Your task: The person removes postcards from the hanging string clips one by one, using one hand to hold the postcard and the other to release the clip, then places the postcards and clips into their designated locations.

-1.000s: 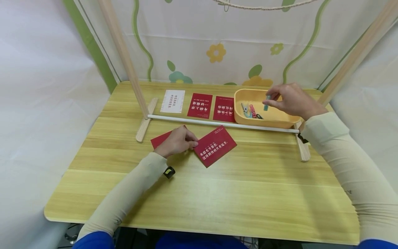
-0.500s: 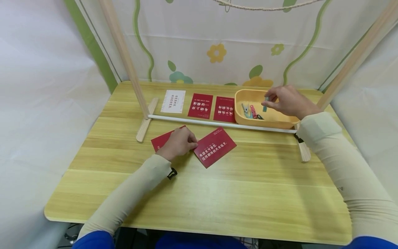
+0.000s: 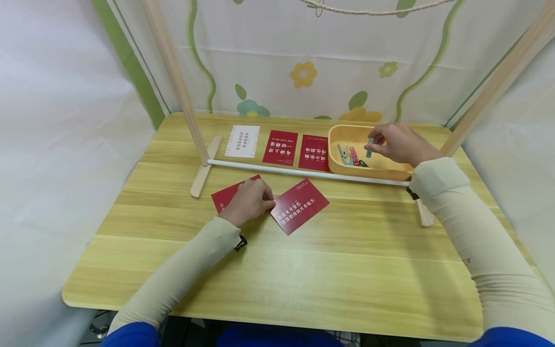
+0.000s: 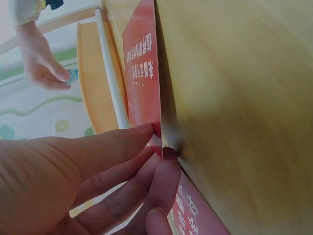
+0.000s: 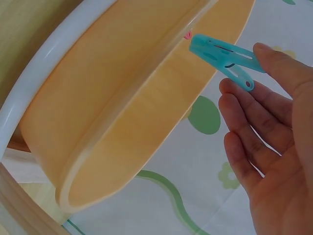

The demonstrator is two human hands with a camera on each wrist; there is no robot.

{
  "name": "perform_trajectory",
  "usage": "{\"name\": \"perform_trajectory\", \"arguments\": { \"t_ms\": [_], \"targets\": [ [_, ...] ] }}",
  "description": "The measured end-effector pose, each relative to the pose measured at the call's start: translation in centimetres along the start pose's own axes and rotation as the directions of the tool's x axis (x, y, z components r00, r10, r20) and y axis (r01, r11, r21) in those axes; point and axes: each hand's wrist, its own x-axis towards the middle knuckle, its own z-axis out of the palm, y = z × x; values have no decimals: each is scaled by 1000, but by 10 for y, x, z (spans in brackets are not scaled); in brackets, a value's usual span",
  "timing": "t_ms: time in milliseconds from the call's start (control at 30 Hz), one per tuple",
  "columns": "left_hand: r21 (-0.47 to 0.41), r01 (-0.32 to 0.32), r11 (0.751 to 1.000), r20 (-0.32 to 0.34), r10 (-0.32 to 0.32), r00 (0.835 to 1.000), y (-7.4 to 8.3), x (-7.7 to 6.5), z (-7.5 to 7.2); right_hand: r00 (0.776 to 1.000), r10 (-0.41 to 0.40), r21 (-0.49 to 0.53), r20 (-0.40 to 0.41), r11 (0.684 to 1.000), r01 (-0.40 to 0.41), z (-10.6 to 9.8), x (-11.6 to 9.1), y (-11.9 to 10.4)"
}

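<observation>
My left hand (image 3: 250, 200) pinches the corner of a red card (image 3: 300, 206) with white lettering. In the left wrist view, thumb and forefinger close on that card (image 4: 142, 73), which stands up off the table. A second red card (image 3: 225, 195) lies partly hidden beneath the same hand. Over the yellow tray (image 3: 390, 169), my right hand (image 3: 401, 143) holds a teal clothespin (image 5: 225, 58) by its handles, between thumb and fingers. Inside the tray are several more clothespins, a pink one (image 3: 354, 155) and a pale blue one (image 3: 342, 154) among them.
Behind a white rod (image 3: 277, 168) lie a white card (image 3: 242, 141) and two red cards (image 3: 280, 147), the right one beside the tray. Wooden posts (image 3: 175, 77) rise at both sides. A rope (image 3: 373, 11) hangs across the top.
My right hand has shifted slightly left over the tray with the teal clothespin. The left hand keeps its pinch on the red card, almost still.
</observation>
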Motion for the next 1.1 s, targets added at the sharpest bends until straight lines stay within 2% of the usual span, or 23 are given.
{"name": "perform_trajectory", "arguments": {
  "t_ms": [300,633,867,1100],
  "targets": [
    [12,-20,1000,-7,21,1000,4,-2,-1,1000,22,4,21,1000,-22,0,-1,2],
    [-84,5,996,18,-3,1000,4,-4,-8,999,26,8,22,1000,-26,3,-2,7],
    [-76,-8,997,-8,7,1000,0,-4,-11,999,35,1,26,999,-35,4,-3,10],
    [-79,-13,997,-26,11,1000,-4,-3,-15,999,23,1,27,1000,-23,0,-6,-4]
  ]
}}
